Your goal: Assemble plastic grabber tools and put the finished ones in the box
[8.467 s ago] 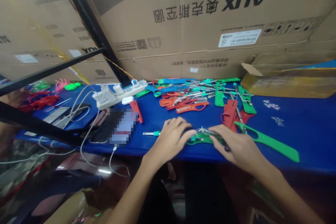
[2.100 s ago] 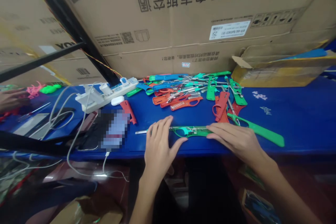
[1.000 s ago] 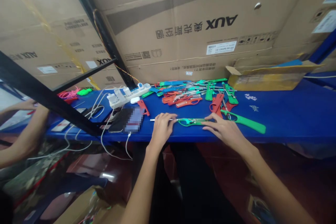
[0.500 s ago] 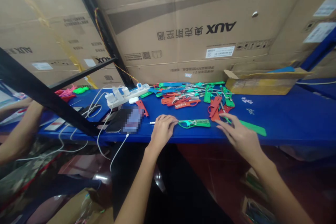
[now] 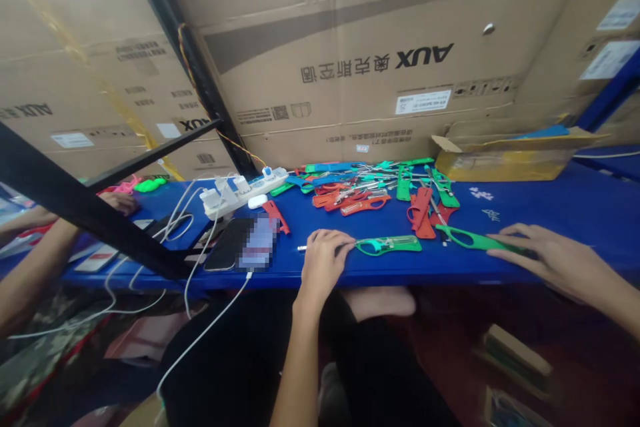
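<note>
My left hand [image 5: 326, 255] is closed on the metal rod of a green long-reach lighter [image 5: 393, 245]. This lighter lies level near the table's front edge, with its clear inner part and trigger showing and its handle pointing right. To the right, my right hand [image 5: 555, 255] grips the wide end of a green lighter shell half [image 5: 473, 239], whose finger loop points left toward the other lighter. The two green pieces are apart. Behind them lie red lighter shells [image 5: 421, 212] and a heap of lighters with metal rods [image 5: 357, 181].
An open cardboard box [image 5: 505, 159] stands at the back right, near small white bits [image 5: 481, 194]. To the left are a phone [image 5: 257, 243] on a cable, a white power strip [image 5: 250, 193] and a black metal post [image 5: 95, 203]. A co-worker's arm [image 5: 45, 260] is at far left.
My right hand has moved right from beside the red shells and now holds the green shell half, turned with its loop leftward. My left hand keeps its hold on the lighter's rod.
</note>
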Tool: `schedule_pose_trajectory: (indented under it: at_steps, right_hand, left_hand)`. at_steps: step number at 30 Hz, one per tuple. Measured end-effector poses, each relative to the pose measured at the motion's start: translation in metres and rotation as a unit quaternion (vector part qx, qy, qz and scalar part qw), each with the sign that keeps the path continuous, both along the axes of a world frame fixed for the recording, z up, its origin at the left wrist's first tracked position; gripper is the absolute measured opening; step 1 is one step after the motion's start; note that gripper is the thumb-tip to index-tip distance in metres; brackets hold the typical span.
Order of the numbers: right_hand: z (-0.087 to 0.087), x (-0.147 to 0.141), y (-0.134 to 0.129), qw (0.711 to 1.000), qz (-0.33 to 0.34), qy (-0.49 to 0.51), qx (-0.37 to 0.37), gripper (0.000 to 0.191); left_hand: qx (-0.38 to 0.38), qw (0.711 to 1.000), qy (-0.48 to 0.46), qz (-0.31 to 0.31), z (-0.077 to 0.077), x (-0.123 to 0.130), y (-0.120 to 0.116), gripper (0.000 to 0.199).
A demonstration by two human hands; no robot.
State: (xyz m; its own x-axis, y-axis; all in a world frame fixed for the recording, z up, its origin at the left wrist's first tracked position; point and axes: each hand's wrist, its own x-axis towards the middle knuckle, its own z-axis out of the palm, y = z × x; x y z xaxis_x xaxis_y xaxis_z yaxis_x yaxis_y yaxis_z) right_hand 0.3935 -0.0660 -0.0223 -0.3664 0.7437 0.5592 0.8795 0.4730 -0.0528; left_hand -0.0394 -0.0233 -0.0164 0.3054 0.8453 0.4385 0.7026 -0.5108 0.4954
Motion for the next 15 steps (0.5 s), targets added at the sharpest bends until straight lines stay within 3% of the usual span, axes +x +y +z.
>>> schedule_pose_trajectory:
  at_steps: [7, 11, 15]
  right_hand:
    - [0.037, -0.022, -0.012, 0.996, -0.074, 0.04, -0.02, 0.048]
    - [0.049, -0.076, -0.006, 0.999, 0.0, 0.043, -0.033, 0.042]
    - [0.041, -0.134, 0.016, 0.992, 0.065, 0.02, -0.11, 0.031]
  left_hand:
    - [-0.026, 0.999, -0.032, -0.014, 0.003, -0.002, -0.001, 0.012]
    - [-0.049, 0.997, -0.056, -0.011, 0.004, -0.003, 0.004, 0.008]
    - [-0.086, 0.993, -0.072, -0.035, 0.004, -0.005, 0.008, 0.022]
